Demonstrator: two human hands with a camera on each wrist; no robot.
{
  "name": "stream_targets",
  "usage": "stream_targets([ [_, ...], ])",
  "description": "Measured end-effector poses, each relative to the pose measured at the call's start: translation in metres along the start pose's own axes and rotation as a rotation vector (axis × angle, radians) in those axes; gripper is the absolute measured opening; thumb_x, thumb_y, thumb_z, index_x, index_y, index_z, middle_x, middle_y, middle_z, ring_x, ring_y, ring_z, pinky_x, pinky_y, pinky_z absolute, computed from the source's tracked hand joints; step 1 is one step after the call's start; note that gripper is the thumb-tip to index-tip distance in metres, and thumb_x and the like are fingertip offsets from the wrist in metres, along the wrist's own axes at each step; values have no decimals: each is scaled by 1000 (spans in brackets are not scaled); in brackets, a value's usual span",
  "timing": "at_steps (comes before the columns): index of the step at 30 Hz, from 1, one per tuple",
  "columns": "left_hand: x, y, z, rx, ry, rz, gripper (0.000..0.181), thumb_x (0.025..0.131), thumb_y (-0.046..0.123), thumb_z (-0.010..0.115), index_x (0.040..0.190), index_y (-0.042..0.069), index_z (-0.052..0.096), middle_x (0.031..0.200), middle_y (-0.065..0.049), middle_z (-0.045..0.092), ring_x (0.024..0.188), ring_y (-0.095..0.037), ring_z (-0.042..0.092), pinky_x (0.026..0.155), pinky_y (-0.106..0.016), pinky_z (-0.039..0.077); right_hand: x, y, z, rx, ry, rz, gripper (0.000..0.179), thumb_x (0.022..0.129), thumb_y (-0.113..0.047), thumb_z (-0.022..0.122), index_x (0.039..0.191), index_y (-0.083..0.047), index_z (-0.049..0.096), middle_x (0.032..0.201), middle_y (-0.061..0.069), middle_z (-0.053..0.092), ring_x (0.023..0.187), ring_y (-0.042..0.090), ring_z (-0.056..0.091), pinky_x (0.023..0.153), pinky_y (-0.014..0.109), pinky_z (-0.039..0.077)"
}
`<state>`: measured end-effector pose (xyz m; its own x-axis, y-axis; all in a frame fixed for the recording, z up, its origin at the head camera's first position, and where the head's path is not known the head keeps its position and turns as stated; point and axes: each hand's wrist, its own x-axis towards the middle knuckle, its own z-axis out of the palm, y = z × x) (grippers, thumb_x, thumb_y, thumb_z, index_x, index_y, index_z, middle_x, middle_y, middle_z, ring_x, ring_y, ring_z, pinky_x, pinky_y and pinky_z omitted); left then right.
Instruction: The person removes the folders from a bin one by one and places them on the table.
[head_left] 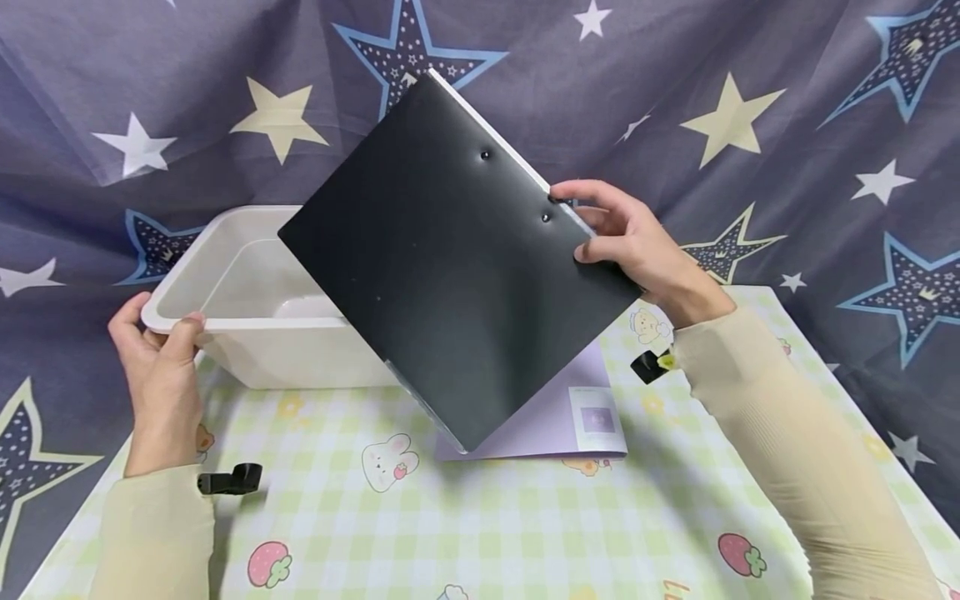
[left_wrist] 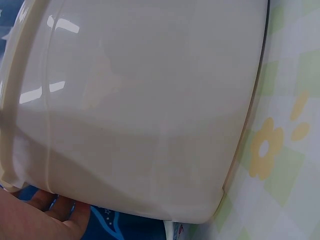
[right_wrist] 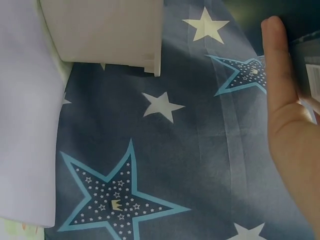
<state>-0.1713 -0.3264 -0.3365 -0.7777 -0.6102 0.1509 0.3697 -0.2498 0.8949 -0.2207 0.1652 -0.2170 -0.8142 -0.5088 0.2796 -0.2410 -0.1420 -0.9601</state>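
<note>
My right hand [head_left: 626,237] pinches a black file folder [head_left: 442,275] by its upper right edge, thumb on the near face and fingers behind. Two small rivets show along that pale edge. The folder hangs tilted in the air, its left corner overlapping a white plastic bin [head_left: 300,354]. At the bin's left end, my left hand [head_left: 161,358] grips the rim, with the thumb over the top. The left wrist view shows the bin's side wall [left_wrist: 150,115] and the curled fingers [left_wrist: 60,210] beside it. Part of the bin's interior is hidden by the folder.
Behind the black folder, a light purple folder [head_left: 540,408] with a pale label lies on the table, partly covered in the head view. A green-and-white checked cloth [head_left: 337,517] covers the table. A dark star-patterned curtain [head_left: 525,50] hangs close behind.
</note>
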Motion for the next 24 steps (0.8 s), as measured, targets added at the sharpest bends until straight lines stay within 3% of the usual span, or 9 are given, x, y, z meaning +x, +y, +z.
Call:
stream_targets([
  [24,2,-1,-1,-12,0,4,61,81,-10,58,131,17,38,123,-13,52,107,-21,52,76,-20,46,-34,13,-13,32,28,-63,66,75,23,44,132,-9,52,110,15,64,83,23,67,62,32,55],
])
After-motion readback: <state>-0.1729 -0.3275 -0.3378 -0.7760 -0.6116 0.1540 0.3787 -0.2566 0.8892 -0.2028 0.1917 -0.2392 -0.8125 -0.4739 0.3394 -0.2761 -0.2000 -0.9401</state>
